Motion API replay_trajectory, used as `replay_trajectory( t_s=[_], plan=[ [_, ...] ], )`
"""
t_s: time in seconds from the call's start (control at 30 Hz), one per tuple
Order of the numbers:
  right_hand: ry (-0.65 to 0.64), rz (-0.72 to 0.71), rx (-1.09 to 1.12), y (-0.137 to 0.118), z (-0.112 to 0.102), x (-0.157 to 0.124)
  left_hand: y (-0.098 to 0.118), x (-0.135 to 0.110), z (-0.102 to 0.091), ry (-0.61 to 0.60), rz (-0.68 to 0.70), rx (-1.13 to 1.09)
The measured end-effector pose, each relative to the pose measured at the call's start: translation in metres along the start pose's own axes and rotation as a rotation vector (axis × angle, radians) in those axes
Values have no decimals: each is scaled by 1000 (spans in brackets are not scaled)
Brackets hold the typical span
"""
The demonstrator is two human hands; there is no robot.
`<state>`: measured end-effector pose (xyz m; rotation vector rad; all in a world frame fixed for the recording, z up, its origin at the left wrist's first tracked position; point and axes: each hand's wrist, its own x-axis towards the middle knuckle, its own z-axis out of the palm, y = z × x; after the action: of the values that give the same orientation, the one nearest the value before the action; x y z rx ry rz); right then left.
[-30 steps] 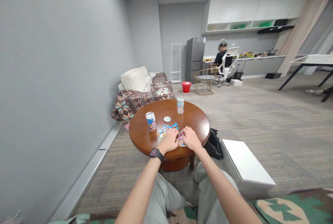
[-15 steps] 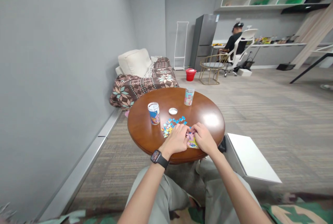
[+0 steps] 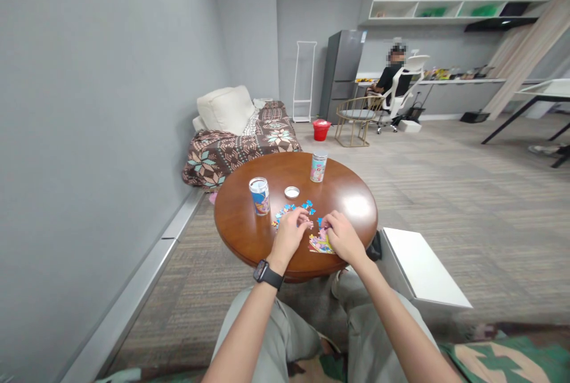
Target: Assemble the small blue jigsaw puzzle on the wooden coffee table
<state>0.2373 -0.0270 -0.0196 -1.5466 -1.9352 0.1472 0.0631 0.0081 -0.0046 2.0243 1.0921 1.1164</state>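
Note:
A partly joined jigsaw puzzle [image 3: 319, 244] in pink and yellow lies near the front edge of the round brown table [image 3: 240, 234]. Over its right part is my right hand [image 3: 344, 236], fingers bent and pressed together on a puzzle piece at its upper edge. My left hand [image 3: 290, 233], with a watch on the wrist, hovers just left of the puzzle. Its thumb and fingers are curved and apart, above loose puzzle pieces [image 3: 308, 203], mostly blue. The left palm hides some of these pieces.
An uncapped picture can [image 3: 260, 199] stands on the left, and a silver lid [image 3: 292, 192] lies behind the pieces. Farther back is a closed can [image 3: 318, 168]. A white box [image 3: 423, 264] stands right of the table. Someone sits on a white chair [image 3: 407, 86] in the background.
My left hand has drawn back leftward from the puzzle, and its fingers have parted. More of the joined puzzle shows. My right hand stays by its upper right edge.

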Motion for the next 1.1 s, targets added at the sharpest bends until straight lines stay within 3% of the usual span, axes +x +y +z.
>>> replay_trajectory(
  t_s=[0.07,0.23,0.43,0.7,0.9,1.1],
  plan=[
    [62,33,-31,0,2,0,-2,1,-2,38,-58,14],
    [247,154,-149,1,6,2,-2,3,-6,-10,-71,139],
    [148,50,-161,-4,4,3,-2,2,-5,29,10,353],
    [92,-19,-90,-6,-1,1,9,-5,3,-226,336,559],
    [57,-90,-9,-5,-3,0,10,-4,3,-219,353,596],
    [30,-43,139,5,4,0,8,-3,4,-212,341,589]
  ],
)
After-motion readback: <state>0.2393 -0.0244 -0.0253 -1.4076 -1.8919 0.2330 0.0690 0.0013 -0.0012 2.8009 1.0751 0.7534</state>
